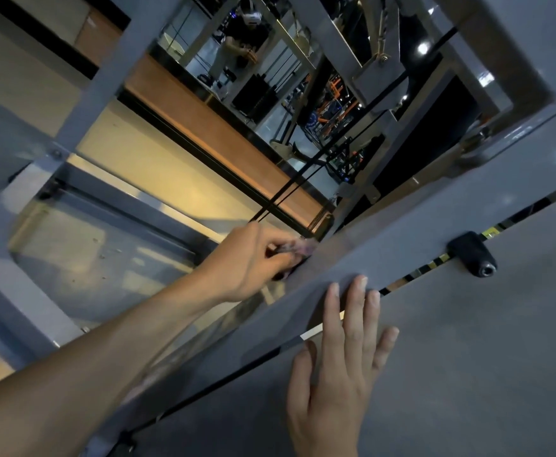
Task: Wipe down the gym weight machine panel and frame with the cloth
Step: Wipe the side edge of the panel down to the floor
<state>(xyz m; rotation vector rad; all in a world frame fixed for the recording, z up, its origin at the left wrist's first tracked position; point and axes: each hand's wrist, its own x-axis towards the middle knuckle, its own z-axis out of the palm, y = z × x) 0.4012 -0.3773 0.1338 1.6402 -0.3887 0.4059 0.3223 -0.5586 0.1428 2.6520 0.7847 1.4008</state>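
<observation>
The grey weight machine panel (468, 341) fills the right and lower part of the tilted view, with a narrow slot running diagonally across it. My left hand (250, 262) grips a small pinkish cloth (294, 250) and holds it against the panel's left edge, near the frame. Most of the cloth is hidden inside my fingers. My right hand (339, 367) lies flat on the panel with its fingers straight, the fingertips just past the slot.
A black selector pin knob (473, 253) sticks out of the slot to the upper right. Grey frame bars (121, 61) cross the upper left. Black cables (303, 179) run down behind the panel edge. A mirror (243, 54) beyond reflects a person and gym gear.
</observation>
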